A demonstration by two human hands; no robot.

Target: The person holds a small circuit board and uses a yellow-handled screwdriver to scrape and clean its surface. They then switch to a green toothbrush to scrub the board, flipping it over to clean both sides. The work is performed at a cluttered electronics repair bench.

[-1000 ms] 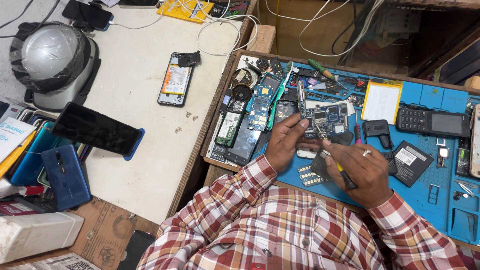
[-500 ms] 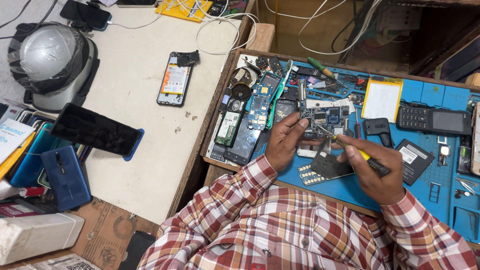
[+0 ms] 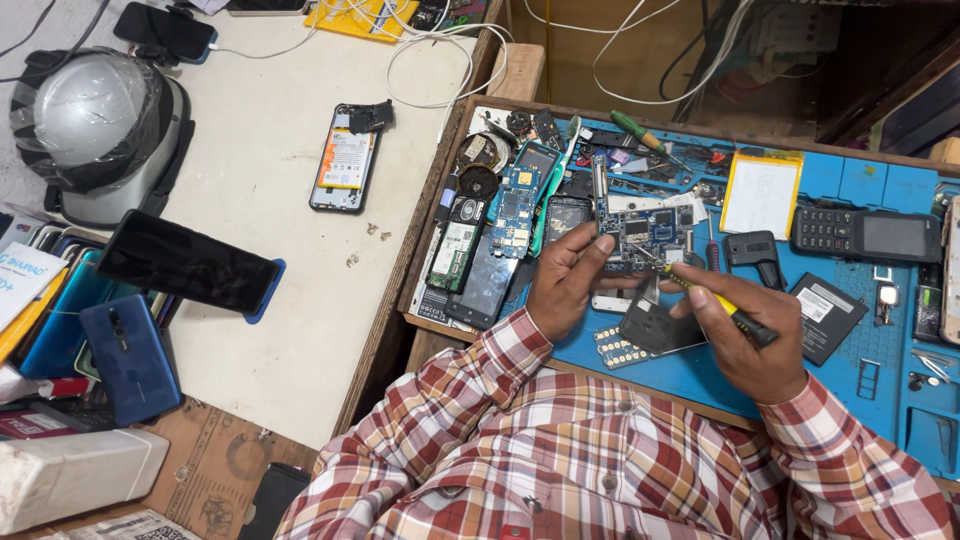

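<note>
My left hand (image 3: 566,280) pinches the edge of a small blue phone circuit board (image 3: 648,232) and steadies it on the blue work mat (image 3: 850,340). My right hand (image 3: 745,335) grips a screwdriver with a yellow and black handle (image 3: 722,305); its metal tip points up-left and touches the board. A dark phone back part (image 3: 655,325) and a small keypad board (image 3: 620,348) lie just below the hands. Both arms wear red plaid sleeves.
A wooden tray holds phone boards and parts (image 3: 500,225), a green screwdriver (image 3: 640,132), a yellow-edged battery (image 3: 762,192), a keypad phone (image 3: 868,235) and a black battery (image 3: 828,315). On the white table lie an opened phone (image 3: 345,170), a black phone (image 3: 185,262), a blue phone (image 3: 128,358) and a helmet (image 3: 95,120).
My right hand has turned the screwdriver from lying low near the mat to pointing up-left, with its tip now at the circuit board. My left hand stays on the board.
</note>
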